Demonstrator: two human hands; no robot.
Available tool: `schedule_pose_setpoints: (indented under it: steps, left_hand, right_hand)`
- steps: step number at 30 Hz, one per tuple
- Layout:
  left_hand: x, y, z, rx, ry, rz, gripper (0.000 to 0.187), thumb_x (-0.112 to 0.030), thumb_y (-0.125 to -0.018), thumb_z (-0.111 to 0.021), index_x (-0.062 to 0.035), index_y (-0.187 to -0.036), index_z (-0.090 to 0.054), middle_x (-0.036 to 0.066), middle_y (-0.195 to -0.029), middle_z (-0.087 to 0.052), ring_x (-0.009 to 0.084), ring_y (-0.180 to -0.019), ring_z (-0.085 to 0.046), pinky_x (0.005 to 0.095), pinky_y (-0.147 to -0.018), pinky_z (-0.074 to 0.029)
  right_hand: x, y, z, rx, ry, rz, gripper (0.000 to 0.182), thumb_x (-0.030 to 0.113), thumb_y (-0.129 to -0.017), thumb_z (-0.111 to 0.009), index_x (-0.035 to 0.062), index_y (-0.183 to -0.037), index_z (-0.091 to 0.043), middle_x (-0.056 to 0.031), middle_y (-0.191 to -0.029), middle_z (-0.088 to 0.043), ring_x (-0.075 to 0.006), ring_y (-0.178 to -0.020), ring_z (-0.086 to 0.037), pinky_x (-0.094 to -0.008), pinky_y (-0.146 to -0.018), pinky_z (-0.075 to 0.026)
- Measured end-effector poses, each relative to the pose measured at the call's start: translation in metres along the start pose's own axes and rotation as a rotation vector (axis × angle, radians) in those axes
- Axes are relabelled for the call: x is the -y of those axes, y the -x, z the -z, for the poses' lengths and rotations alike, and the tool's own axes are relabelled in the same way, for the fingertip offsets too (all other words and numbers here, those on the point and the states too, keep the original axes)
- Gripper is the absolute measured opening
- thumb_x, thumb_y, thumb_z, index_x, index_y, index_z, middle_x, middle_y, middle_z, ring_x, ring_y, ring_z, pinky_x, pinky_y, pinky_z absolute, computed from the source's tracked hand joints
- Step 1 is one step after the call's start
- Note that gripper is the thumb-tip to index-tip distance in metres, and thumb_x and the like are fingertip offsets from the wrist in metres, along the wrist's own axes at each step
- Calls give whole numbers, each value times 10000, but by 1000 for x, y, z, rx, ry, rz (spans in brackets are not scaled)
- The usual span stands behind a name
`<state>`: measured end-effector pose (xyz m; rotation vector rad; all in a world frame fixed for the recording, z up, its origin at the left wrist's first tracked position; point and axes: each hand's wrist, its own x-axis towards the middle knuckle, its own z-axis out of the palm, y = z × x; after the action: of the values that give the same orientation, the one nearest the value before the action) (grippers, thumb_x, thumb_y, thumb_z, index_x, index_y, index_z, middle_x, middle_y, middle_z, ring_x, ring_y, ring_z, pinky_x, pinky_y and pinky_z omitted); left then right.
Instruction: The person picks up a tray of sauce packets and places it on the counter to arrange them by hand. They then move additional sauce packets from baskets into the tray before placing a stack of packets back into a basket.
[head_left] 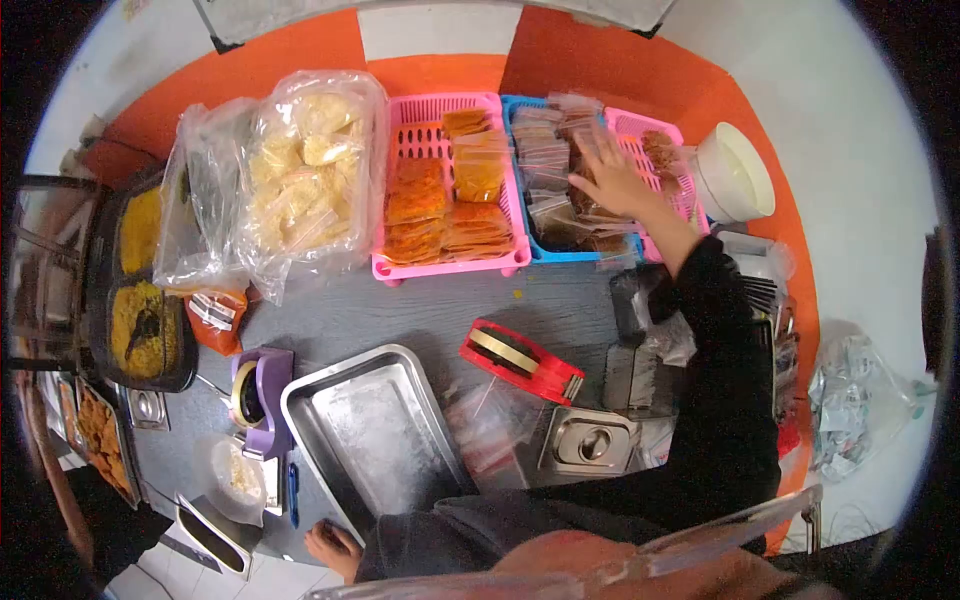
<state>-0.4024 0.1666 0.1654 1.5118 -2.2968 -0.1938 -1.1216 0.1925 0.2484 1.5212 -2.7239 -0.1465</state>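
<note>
My right hand (608, 182) reaches over the blue basket (580, 254), its fingers spread on top of the small bags of dark powder (545, 160) there. Whether it pinches a bag does not show. My left hand (333, 550) is low at the table's front edge, by the corner of a steel tray (370, 440). Its fingers look curled, and what lies under them is hidden. A pink basket (455, 268) with orange and yellow sachets (415, 190) stands left of the blue one. Another pink basket (625, 122) with brown sachets is to its right.
A red tape dispenser (525, 365) and a purple one (268, 400) flank the tray. A lidded steel container (590, 440) sits at right. Bagged pale food (310, 170) fills a clear tub. A white bucket (735, 172) stands far right. Another person's arm (50, 465) shows at left.
</note>
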Motion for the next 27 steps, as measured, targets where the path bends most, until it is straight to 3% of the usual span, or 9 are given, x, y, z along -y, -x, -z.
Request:
schedule_pose_setpoints:
  steps: [3,7,10,12,14,17,20,24,27]
  left_hand:
    - [-3,-1,3,30,4,21,243,-130,-784,-498,26,-969,-495,196,-833,-452,392,-800,-432,453,-712,-331]
    - [5,-2,0,5,22,-38,267,-180,-781,-487,25,-952,-498,192,-796,-457,384,-755,-441,452,-665,-334]
    - [8,-5,-1,0,37,-70,275,-205,-779,-488,20,-935,-498,187,-784,-456,376,-752,-446,451,-652,-336]
    - [9,-3,-6,-67,76,-87,270,-200,-768,-495,16,-929,-502,179,-785,-459,373,-755,-450,452,-652,-338]
    - [5,-4,-3,-67,97,-68,268,-200,-767,-496,15,-927,-505,178,-788,-462,371,-755,-452,452,-651,-339]
    - [4,-5,-3,-66,107,-60,263,-200,-766,-499,12,-920,-509,177,-788,-466,368,-752,-456,452,-650,-341]
    - [11,-1,-12,-108,60,-79,258,-208,-766,-504,3,-914,-515,172,-780,-471,365,-746,-462,450,-646,-342]
    - [21,0,-19,-195,29,-79,263,-234,-765,-508,-10,-902,-523,161,-770,-475,359,-737,-468,446,-634,-345]
    - [17,-1,-19,-212,54,-66,275,-264,-763,-510,-19,-888,-529,153,-760,-475,354,-727,-472,443,-622,-347]
  right_hand:
    - [-10,-24,0,-38,-108,-3,685,553,-869,-348,177,-1405,-147,-152,-1460,-79,-340,-1346,-34,-527,-1055,-87]
    - [-4,-17,17,-120,-395,-126,556,450,-863,-441,181,-1338,-331,-155,-1404,-261,-320,-1292,-259,-447,-1035,-239]
    - [-17,12,45,-417,-552,78,514,406,-835,-528,127,-1259,-447,-155,-1356,-338,-314,-1234,-351,-390,-983,-326]
    - [-7,55,79,72,-660,55,529,364,-753,-655,78,-1178,-521,-161,-1302,-386,-301,-1168,-411,-371,-933,-376]
    - [-3,84,67,156,-619,178,715,281,-632,-770,83,-1238,-446,-151,-1233,-429,-309,-1116,-445,-384,-926,-373]
    - [22,109,47,-98,-85,211,771,210,-562,-799,89,-1236,-442,-153,-1274,-388,-316,-1102,-461,-396,-905,-399]
    - [41,109,43,99,-85,67,832,122,-514,-800,117,-1256,-423,-150,-1300,-352,-327,-1100,-462,-405,-905,-406]
    - [23,93,11,67,-137,64,827,52,-509,-782,142,-1256,-437,-148,-1313,-351,-330,-1123,-442,-393,-902,-414]
    - [5,83,7,169,-299,118,587,-3,-605,-689,118,-1158,-536,-177,-1195,-490,-330,-1051,-507,-390,-839,-443]
